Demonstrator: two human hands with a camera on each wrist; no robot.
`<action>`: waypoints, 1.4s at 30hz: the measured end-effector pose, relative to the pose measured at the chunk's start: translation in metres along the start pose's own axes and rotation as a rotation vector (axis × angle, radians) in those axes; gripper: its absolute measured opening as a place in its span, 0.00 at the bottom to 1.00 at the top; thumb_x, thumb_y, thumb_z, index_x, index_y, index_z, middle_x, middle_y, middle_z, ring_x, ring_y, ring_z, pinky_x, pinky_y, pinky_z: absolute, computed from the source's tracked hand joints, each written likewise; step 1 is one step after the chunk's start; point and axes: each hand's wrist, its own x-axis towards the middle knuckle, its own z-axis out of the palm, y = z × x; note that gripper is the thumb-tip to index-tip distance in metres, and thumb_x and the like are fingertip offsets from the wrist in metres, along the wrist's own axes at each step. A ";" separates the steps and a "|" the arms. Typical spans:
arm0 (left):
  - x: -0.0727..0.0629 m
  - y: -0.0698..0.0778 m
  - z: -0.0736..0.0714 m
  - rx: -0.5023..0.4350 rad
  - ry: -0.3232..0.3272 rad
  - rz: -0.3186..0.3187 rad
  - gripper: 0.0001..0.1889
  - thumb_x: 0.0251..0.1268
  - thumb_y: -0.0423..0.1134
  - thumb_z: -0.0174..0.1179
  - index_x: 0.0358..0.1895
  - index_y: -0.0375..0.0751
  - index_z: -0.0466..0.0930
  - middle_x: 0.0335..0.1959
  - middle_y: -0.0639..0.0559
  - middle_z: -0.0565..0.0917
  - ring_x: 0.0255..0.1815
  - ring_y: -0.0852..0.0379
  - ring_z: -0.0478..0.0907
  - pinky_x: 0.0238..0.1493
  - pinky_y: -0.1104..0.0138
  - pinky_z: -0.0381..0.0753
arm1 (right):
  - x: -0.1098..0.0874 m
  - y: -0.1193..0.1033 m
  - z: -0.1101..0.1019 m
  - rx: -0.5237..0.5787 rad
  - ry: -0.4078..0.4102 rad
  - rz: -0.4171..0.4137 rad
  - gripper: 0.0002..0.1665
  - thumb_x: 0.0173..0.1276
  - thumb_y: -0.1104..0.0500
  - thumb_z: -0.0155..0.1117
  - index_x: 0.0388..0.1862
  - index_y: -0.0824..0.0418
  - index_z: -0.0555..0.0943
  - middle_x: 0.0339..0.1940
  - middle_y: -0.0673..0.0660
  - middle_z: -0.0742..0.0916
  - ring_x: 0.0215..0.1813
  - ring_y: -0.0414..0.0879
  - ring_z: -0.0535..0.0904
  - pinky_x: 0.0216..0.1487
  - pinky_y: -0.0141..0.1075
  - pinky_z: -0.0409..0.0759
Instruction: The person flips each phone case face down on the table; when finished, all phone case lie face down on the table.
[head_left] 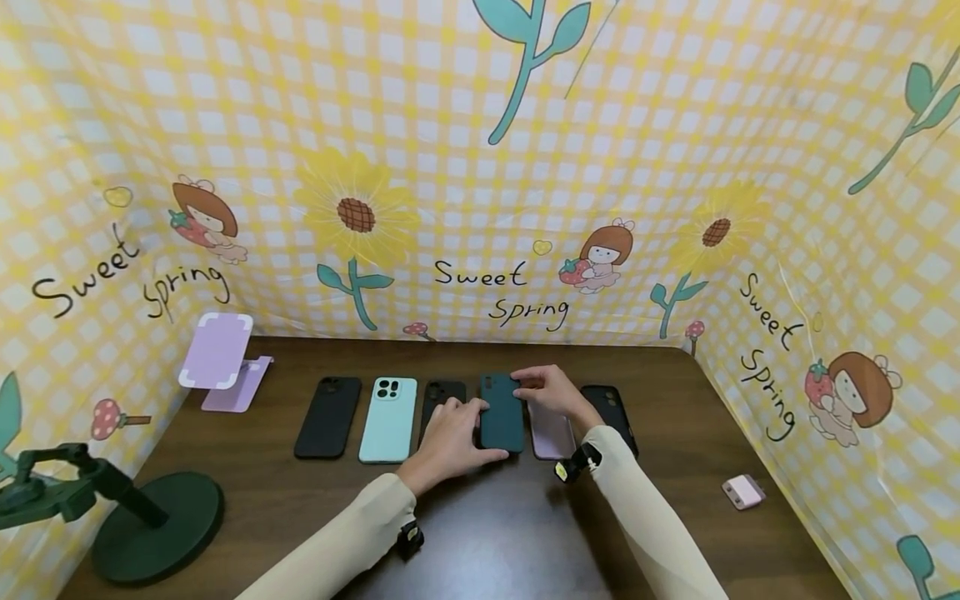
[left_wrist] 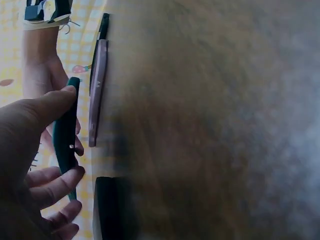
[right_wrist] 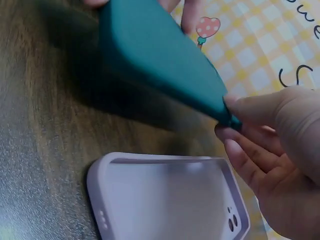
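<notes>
A teal phone case (head_left: 501, 417) is held by both hands, raised off the table in the right wrist view. My left hand (head_left: 453, 442) grips its left edge and lower end, thumb on one side and fingers on the other in the left wrist view. With thumb and fingertips, my right hand (right_wrist: 280, 140) pinches a corner at its far end. Below it lies a lilac phone case (right_wrist: 165, 200), hollow side up. A dark phone case (head_left: 442, 396) sits partly hidden behind the left hand. Right of the lilac one is a black phone case (head_left: 611, 412), partly covered by the right wrist.
Farther left lie a mint phone case (head_left: 387, 425) and another black case (head_left: 327, 421). A lilac folding stand (head_left: 217, 354) is at the back left, a dark green round-based stand (head_left: 161, 525) at the front left. A small charger plug (head_left: 742, 492) lies on the right.
</notes>
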 end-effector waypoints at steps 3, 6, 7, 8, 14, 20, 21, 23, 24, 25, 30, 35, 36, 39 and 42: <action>0.002 0.000 0.003 0.075 -0.020 0.017 0.46 0.52 0.70 0.72 0.70 0.46 0.75 0.54 0.50 0.86 0.48 0.50 0.72 0.49 0.58 0.69 | 0.002 0.000 0.003 -0.035 0.006 0.022 0.22 0.71 0.62 0.69 0.63 0.62 0.84 0.59 0.64 0.88 0.56 0.56 0.87 0.52 0.42 0.86; 0.004 0.000 0.005 0.154 -0.026 0.043 0.47 0.52 0.70 0.71 0.71 0.45 0.74 0.59 0.47 0.86 0.50 0.47 0.72 0.52 0.56 0.70 | 0.004 -0.002 0.004 -0.061 0.008 0.045 0.22 0.71 0.62 0.69 0.63 0.63 0.84 0.59 0.64 0.88 0.56 0.56 0.87 0.52 0.43 0.86; 0.005 0.000 0.005 0.175 -0.030 0.046 0.47 0.53 0.70 0.71 0.71 0.44 0.74 0.59 0.47 0.86 0.51 0.47 0.72 0.53 0.55 0.70 | 0.004 -0.003 0.005 -0.068 0.007 0.056 0.22 0.71 0.62 0.69 0.63 0.62 0.84 0.59 0.64 0.88 0.57 0.56 0.86 0.52 0.43 0.86; 0.006 0.000 0.005 0.194 -0.037 0.048 0.47 0.53 0.70 0.71 0.71 0.44 0.74 0.58 0.46 0.86 0.51 0.46 0.72 0.53 0.55 0.69 | 0.005 -0.003 0.005 -0.077 0.006 0.067 0.22 0.71 0.62 0.69 0.63 0.62 0.84 0.59 0.65 0.88 0.57 0.57 0.86 0.53 0.44 0.86; 0.007 0.000 0.009 0.265 -0.087 0.042 0.45 0.54 0.71 0.69 0.69 0.45 0.77 0.59 0.45 0.85 0.55 0.45 0.72 0.57 0.53 0.70 | 0.007 -0.005 0.013 -0.168 -0.010 0.121 0.22 0.71 0.62 0.69 0.63 0.61 0.83 0.60 0.65 0.87 0.61 0.59 0.85 0.56 0.48 0.85; 0.006 0.000 0.010 0.270 -0.104 0.039 0.44 0.55 0.71 0.68 0.68 0.44 0.78 0.60 0.44 0.84 0.55 0.44 0.71 0.58 0.52 0.70 | 0.007 -0.006 0.019 -0.307 -0.024 0.055 0.21 0.71 0.61 0.70 0.62 0.61 0.84 0.61 0.63 0.87 0.60 0.57 0.84 0.58 0.49 0.83; 0.006 0.000 0.010 0.270 -0.103 0.042 0.44 0.55 0.71 0.68 0.68 0.44 0.78 0.59 0.44 0.84 0.54 0.45 0.70 0.57 0.53 0.69 | 0.006 -0.006 0.020 -0.320 -0.024 0.042 0.21 0.71 0.61 0.69 0.61 0.62 0.84 0.62 0.62 0.86 0.60 0.57 0.83 0.59 0.50 0.82; 0.006 0.000 0.008 0.270 -0.102 0.047 0.43 0.56 0.71 0.68 0.68 0.44 0.78 0.59 0.44 0.84 0.52 0.46 0.68 0.55 0.54 0.68 | 0.004 -0.005 0.019 -0.328 -0.013 0.019 0.20 0.71 0.61 0.69 0.61 0.62 0.84 0.65 0.62 0.85 0.61 0.57 0.82 0.59 0.50 0.82; 0.006 0.000 0.007 0.270 -0.102 0.050 0.43 0.56 0.71 0.68 0.68 0.45 0.78 0.58 0.44 0.83 0.51 0.46 0.67 0.54 0.55 0.68 | 0.003 -0.004 0.018 -0.324 -0.002 0.005 0.20 0.71 0.61 0.69 0.61 0.62 0.84 0.65 0.62 0.84 0.61 0.57 0.82 0.59 0.50 0.82; 0.006 -0.001 0.006 0.264 -0.100 0.051 0.43 0.56 0.70 0.69 0.69 0.46 0.78 0.57 0.44 0.83 0.49 0.47 0.66 0.53 0.55 0.67 | 0.001 -0.003 0.017 -0.306 0.009 -0.005 0.20 0.72 0.61 0.69 0.61 0.62 0.84 0.65 0.62 0.84 0.61 0.58 0.83 0.59 0.50 0.82; 0.003 0.000 0.004 0.166 -0.084 0.067 0.42 0.57 0.68 0.70 0.71 0.49 0.76 0.57 0.45 0.80 0.49 0.48 0.63 0.51 0.56 0.63 | -0.014 0.010 -0.005 -0.262 0.102 -0.049 0.18 0.73 0.64 0.66 0.60 0.65 0.84 0.63 0.64 0.84 0.63 0.60 0.82 0.61 0.52 0.82; 0.004 0.010 0.003 0.042 -0.086 0.095 0.38 0.61 0.63 0.70 0.72 0.50 0.75 0.60 0.46 0.79 0.54 0.48 0.64 0.52 0.55 0.62 | -0.032 0.025 -0.034 -0.316 0.158 -0.026 0.17 0.72 0.67 0.64 0.59 0.66 0.85 0.62 0.66 0.84 0.66 0.63 0.79 0.67 0.59 0.75; 0.005 0.012 0.003 0.021 -0.084 0.103 0.37 0.61 0.61 0.70 0.72 0.50 0.75 0.60 0.45 0.79 0.54 0.47 0.65 0.52 0.55 0.62 | -0.035 0.028 -0.039 -0.323 0.165 -0.024 0.17 0.72 0.68 0.65 0.58 0.67 0.85 0.62 0.66 0.84 0.66 0.64 0.79 0.67 0.59 0.75; 0.007 0.022 0.004 -0.017 -0.091 0.126 0.35 0.63 0.58 0.70 0.71 0.51 0.75 0.59 0.45 0.79 0.56 0.46 0.65 0.52 0.55 0.62 | -0.039 0.037 -0.046 -0.352 0.156 -0.030 0.17 0.70 0.70 0.64 0.57 0.68 0.85 0.61 0.67 0.85 0.66 0.65 0.78 0.68 0.60 0.74; 0.005 0.030 0.009 -0.022 -0.119 0.145 0.33 0.65 0.56 0.69 0.72 0.55 0.75 0.60 0.47 0.78 0.58 0.47 0.64 0.51 0.56 0.62 | -0.041 0.045 -0.047 -0.375 0.097 -0.027 0.19 0.70 0.71 0.63 0.59 0.66 0.84 0.63 0.67 0.84 0.68 0.66 0.77 0.69 0.61 0.73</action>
